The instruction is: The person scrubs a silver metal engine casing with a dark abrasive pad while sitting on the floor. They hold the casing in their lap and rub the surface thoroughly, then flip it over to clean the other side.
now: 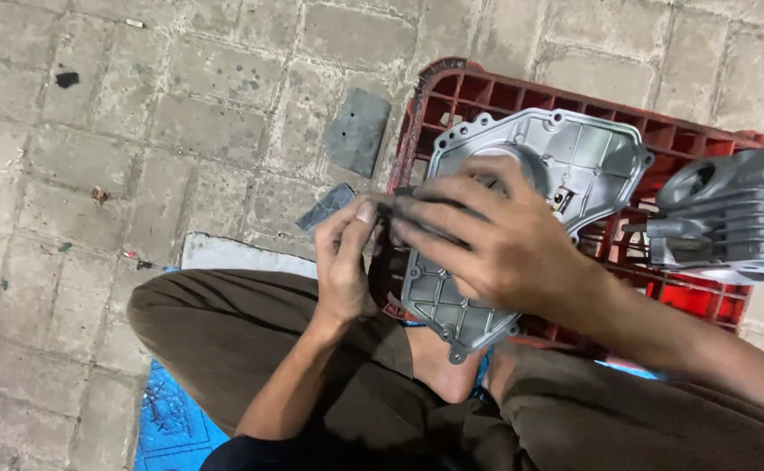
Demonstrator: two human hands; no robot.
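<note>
Grey cast-metal cover lies tilted on the red plastic crate, its lower corner hanging past the crate's near edge over your knees. Your right hand spreads flat across it, fingers closed on a dark strip at its left edge; your left hand pinches that same strip. A finned engine part crowds the right. Paved floor lies open to the left, with a grey sheet scrap nearby.
</note>
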